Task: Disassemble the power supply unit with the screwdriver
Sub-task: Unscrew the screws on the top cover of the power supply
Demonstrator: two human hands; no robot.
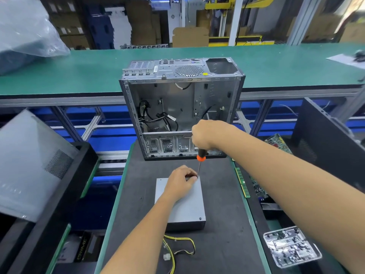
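In the lower middle of the frame, the flat grey metal power supply unit point(180, 204) lies on the dark mat of my worktop point(221, 244), with its yellow and black wires point(178, 247) trailing off its near end toward the bottom edge. My left hand point(180, 182) rests on the far part of its lid, fingers curled down at the far right corner, right beside the tip of the tool; whether they pinch anything there I cannot tell. My right hand point(205, 135), just above centre, is wrapped in a fist around the top of the black-handled screwdriver with the orange collar point(201, 156). The screwdriver stands almost upright, its thin shaft running down to that far right corner of the unit.

Behind it, in the centre of the frame, the open silver computer case point(181, 107) lies with loose black cables inside. At the right edge of the mat lie green circuit boards point(256, 187), and at lower right sits a clear plastic tray of small parts point(290, 247). A grey side panel point(29, 163) leans at the left.
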